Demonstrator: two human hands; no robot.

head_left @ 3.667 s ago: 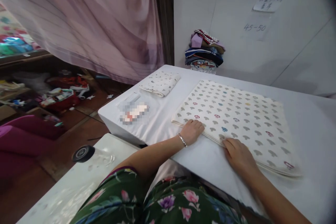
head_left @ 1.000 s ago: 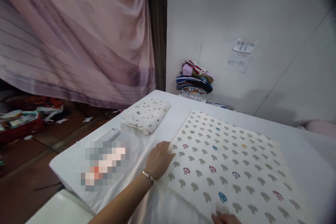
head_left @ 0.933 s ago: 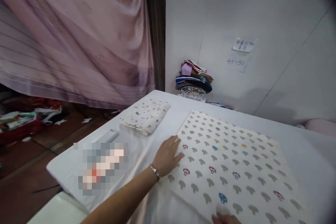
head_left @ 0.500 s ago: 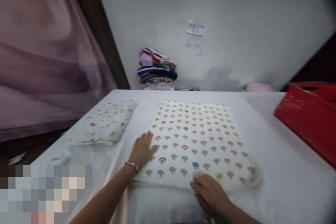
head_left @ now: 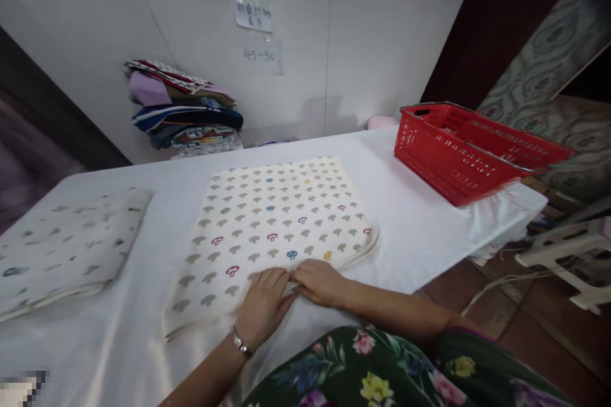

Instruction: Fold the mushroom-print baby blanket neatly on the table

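A cream mushroom-print cloth (head_left: 260, 222), folded into a flat, layered rectangle, lies on the white-covered table in front of me. At its near edge, my left hand (head_left: 266, 296) has its fingers on top and its thumb at the rim, gripping the fabric. Right beside it, my right hand (head_left: 319, 283) pinches the same edge, the two hands almost touching. What lies beneath my fingers is hidden. To the left rests a second folded cream cloth (head_left: 71, 245) with a scattered small print, which neither hand touches.
A red plastic basket (head_left: 458, 165) with metal handles stands at the table's right end. Against the wall is a pile of folded fabrics (head_left: 188, 114). The white tablecloth (head_left: 382, 184) reaches the right edge, and a pale plastic stool (head_left: 568, 261) stands beyond.
My view has swung right, showing more of the basket. My left hand has gone from lying flat on the cloth's left side to its near edge, joining my right hand there.
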